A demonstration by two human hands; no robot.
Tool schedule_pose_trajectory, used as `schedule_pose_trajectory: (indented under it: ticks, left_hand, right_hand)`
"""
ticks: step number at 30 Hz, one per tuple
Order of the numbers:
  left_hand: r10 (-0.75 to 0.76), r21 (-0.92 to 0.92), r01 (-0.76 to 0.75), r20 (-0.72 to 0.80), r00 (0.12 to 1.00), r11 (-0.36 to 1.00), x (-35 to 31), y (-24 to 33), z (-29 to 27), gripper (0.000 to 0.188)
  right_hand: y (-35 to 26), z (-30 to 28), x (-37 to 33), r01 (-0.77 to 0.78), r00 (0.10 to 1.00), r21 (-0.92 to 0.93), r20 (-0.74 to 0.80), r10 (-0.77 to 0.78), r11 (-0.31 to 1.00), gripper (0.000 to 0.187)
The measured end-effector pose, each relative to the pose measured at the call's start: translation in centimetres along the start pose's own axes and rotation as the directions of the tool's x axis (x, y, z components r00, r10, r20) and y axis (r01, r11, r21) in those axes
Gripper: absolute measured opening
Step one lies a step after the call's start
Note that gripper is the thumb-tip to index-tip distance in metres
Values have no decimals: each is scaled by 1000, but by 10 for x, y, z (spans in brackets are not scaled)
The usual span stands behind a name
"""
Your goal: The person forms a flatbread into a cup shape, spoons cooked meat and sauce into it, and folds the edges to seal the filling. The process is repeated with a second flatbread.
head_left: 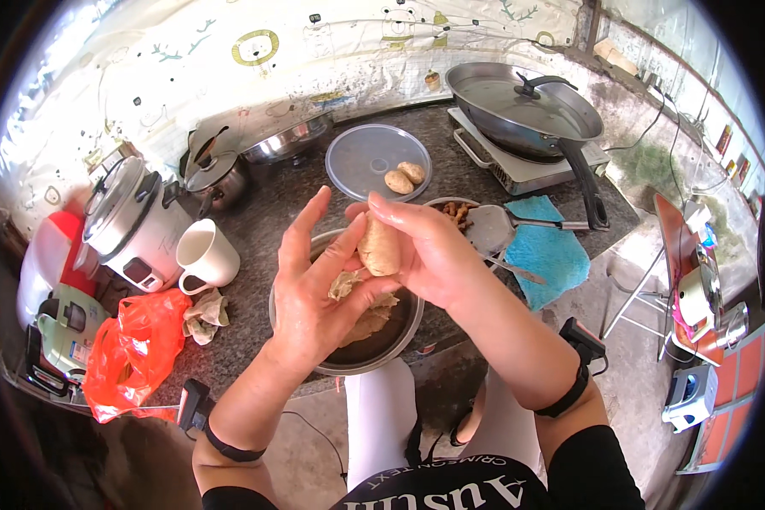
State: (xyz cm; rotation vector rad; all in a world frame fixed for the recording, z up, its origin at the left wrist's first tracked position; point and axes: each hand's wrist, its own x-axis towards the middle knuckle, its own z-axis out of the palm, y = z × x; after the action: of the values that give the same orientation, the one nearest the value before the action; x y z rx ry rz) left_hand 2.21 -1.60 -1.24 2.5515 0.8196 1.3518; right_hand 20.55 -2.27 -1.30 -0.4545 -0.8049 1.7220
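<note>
A pale, oval lump of dough point(380, 248) is held up between my hands, over a metal bowl point(410, 337). My right hand point(425, 252) cups the lump from the right, its thumb side along the top. My left hand point(304, 293) meets it from the left, finger and thumb curved around it while another finger points up. A smaller bit of dough point(342, 286) shows between the left finger and thumb. More dough point(370, 325) lies in the bowl, partly hidden by my hands. Two shaped dough pieces point(405, 177) rest on a translucent round lid point(357, 161) beyond.
Right of the bowl sit a dish of brown filling point(461, 214), a metal spatula point(493, 229) and a blue cloth point(552, 263). A lidded wok point(518, 106) stands on a burner at the back right. To the left are a white mug point(208, 255), rice cooker point(136, 225) and red plastic bag point(132, 353).
</note>
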Motion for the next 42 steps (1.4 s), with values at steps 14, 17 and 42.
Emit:
schedule_pose_trajectory:
  ticks: [14, 17, 42]
  left_hand:
    - [177, 87, -165, -162, 971, 982, -6, 14, 9, 51]
    - [175, 2, -181, -261, 949, 983, -9, 15, 6, 44]
    - [163, 36, -160, -84, 983, 986, -2, -5, 1, 42]
  right_hand:
    - [7, 19, 1, -36, 968, 74, -245, 53, 997, 25]
    - [2, 17, 3, -87, 947, 26, -309, 91, 996, 29]
    - [13, 20, -4, -94, 984, 265, -120, 129, 960, 40]
